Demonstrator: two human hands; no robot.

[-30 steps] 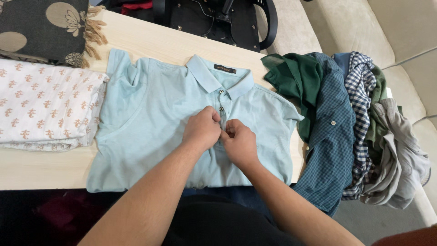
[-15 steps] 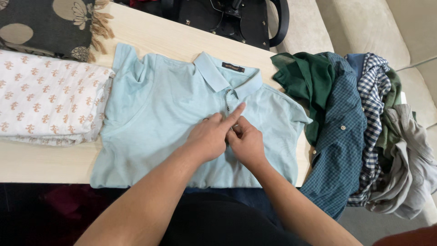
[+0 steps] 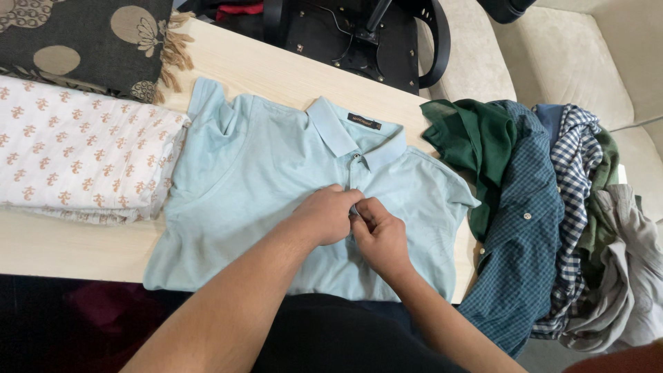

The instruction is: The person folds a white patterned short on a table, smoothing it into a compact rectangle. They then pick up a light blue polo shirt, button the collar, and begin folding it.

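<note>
**Both hands pinch the polo's button placket**

A light blue polo shirt (image 3: 242, 186) lies flat, front up, on the pale bench (image 3: 69, 245). Both forearms reach in from below and meet at mid-chest. The left hand (image 3: 326, 215) and right hand (image 3: 380, 235) touch, knuckles up, fingers curled, each grip pressed together on the placket (image 3: 355, 181) below the collar.

My left hand (image 3: 324, 215) and right hand (image 3: 381, 237) are bare, with no gloves, rings or watch that I can see. Both forearms are uncovered to the frame's edge. Dark clothing covers my lap below.
</note>
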